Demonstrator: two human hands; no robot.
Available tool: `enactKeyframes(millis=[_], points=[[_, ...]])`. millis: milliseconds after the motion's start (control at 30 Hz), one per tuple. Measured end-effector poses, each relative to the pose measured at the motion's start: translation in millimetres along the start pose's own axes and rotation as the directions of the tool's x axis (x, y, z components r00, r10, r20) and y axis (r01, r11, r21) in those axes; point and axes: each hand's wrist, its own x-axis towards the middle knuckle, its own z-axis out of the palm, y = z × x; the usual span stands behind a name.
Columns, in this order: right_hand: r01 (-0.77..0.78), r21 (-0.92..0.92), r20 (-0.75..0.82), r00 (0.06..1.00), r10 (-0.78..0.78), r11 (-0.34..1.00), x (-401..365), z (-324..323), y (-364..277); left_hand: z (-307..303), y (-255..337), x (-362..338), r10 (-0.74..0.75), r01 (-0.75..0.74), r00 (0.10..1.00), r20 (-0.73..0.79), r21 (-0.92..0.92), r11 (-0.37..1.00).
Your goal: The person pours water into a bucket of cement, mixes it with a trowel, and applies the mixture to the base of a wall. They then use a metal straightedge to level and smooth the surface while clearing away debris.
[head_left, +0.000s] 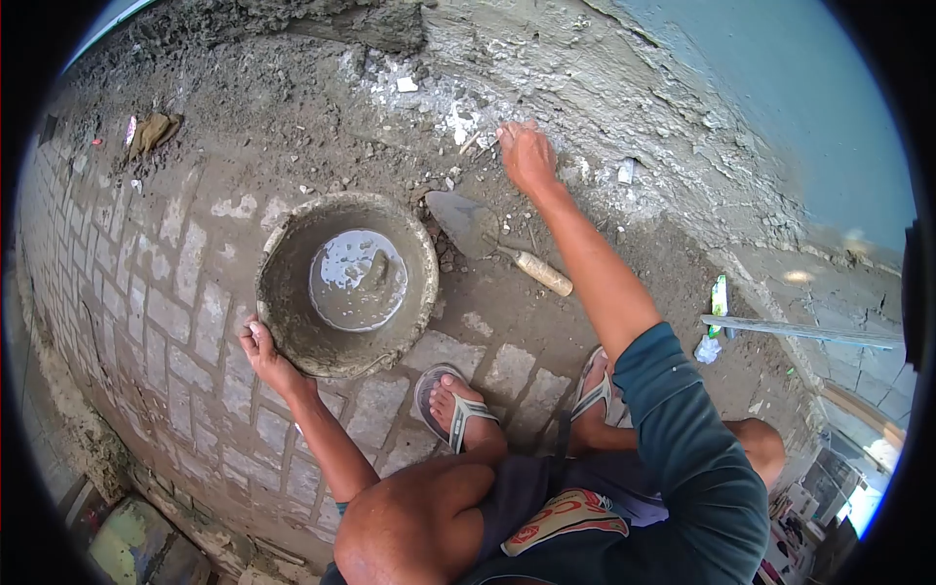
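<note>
My left hand (pixel 268 359) is closed, its fingers curled beside the lower left rim of a mortar-crusted bucket (pixel 419 322). Whether it grips the rim or something small, I cannot make out. Wet grey cement mix (pixel 336 307) with a watery surface lies in the bucket. Stretched out towards the foot of the wall, my right hand (pixel 529 156) is closed in a pinch near the ground; what is in its fingertips is too small to name. Thin sticks (pixel 469 143) lie just left of those fingers. A pointed trowel (pixel 463 224) with a worn wooden handle (pixel 543 273) rests between bucket and right forearm.
A rough plaster wall (pixel 643 97) runs along the upper right, with white crumbs (pixel 460 124) at its foot. Paving bricks (pixel 175 312) cover the left. A brown rag (pixel 153 134), a green wrapper (pixel 719 297) and a wooden strip (pixel 799 330) lie about. My sandalled feet (pixel 456 405) are close to the bucket.
</note>
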Motion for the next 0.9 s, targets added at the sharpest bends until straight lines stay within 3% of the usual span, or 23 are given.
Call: enactKeyframes(millis=[233,300,333,400,433,500,733,833,900], points=[[0.079,-0.207,0.125,0.991,-0.054,0.975,19.6,6.3,-5.7,2.3,1.0,-2.9,-0.001,0.002,0.999,-0.046,0.022,1.0],[0.266,-0.28,0.072,0.964,-0.256,0.922,14.6,1.6,4.1,0.6,-1.3,-1.7,0.006,-0.005,0.999,-0.049,0.019,1.0],[0.272,-0.281,0.076,0.962,-0.261,0.92,12.0,-2.3,7.0,0.7,-1.5,-1.3,-0.001,0.001,0.999,-0.046,0.004,1.0],[0.464,-0.284,0.201,0.885,-0.421,0.839,2.9,-10.6,12.9,1.2,-2.4,-3.0,-0.008,0.007,0.999,-0.05,-0.012,1.0],[0.464,-0.282,0.202,0.885,-0.42,0.84,-1.6,-10.7,18.2,1.6,-1.7,-3.3,-0.009,0.009,0.998,-0.056,0.006,1.0],[0.638,-0.291,0.236,0.77,-0.593,0.713,-10.0,-7.7,25.8,2.1,-0.3,-2.3,-0.005,0.006,0.998,-0.057,0.023,1.0],[0.562,-0.269,0.105,0.824,-0.556,0.782,-27.5,3.4,18.5,4.0,0.2,-2.3,-0.015,0.017,0.998,-0.058,0.043,0.999],[0.607,-0.237,0.101,0.792,-0.602,0.758,-22.5,6.4,18.9,5.1,1.2,-2.7,-0.019,0.022,0.997,-0.073,0.038,0.999],[0.62,-0.345,0.19,0.781,-0.594,0.705,-20.7,8.0,18.4,7.6,3.2,-5.1,-0.029,0.031,0.997,-0.071,0.031,0.999]])
